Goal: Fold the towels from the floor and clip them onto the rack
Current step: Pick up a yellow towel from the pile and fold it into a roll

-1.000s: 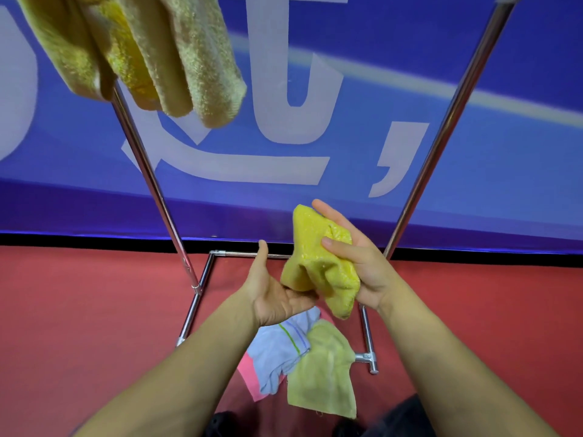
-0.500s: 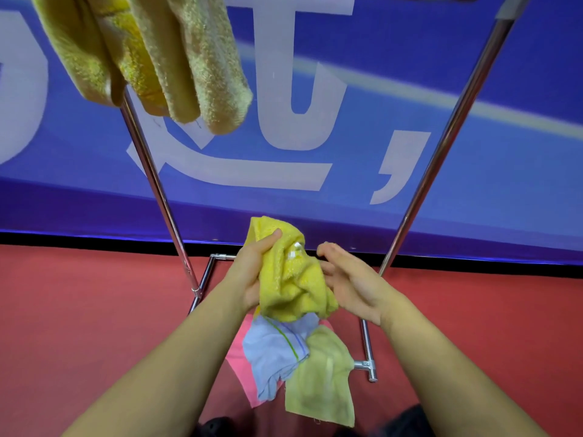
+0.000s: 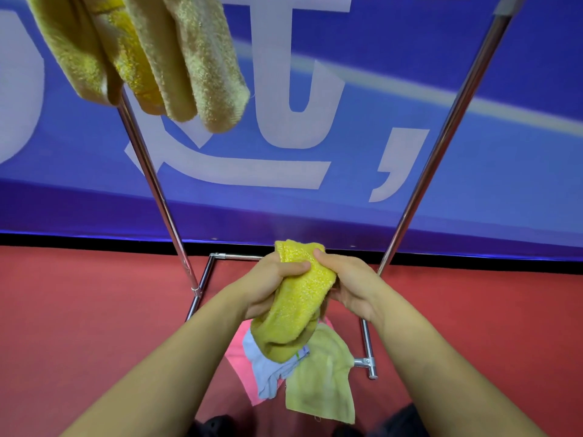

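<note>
Head view shows your left hand (image 3: 271, 283) and right hand (image 3: 350, 287) gripping the yellow towel (image 3: 295, 305) mid-fold at 6 o'clock; next, probably clip it onto the rack (image 3: 441, 137).

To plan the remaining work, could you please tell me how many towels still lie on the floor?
3: a pink towel, a white towel over it, and a green towel to the right, overlapping; more may be hidden beneath.
</note>
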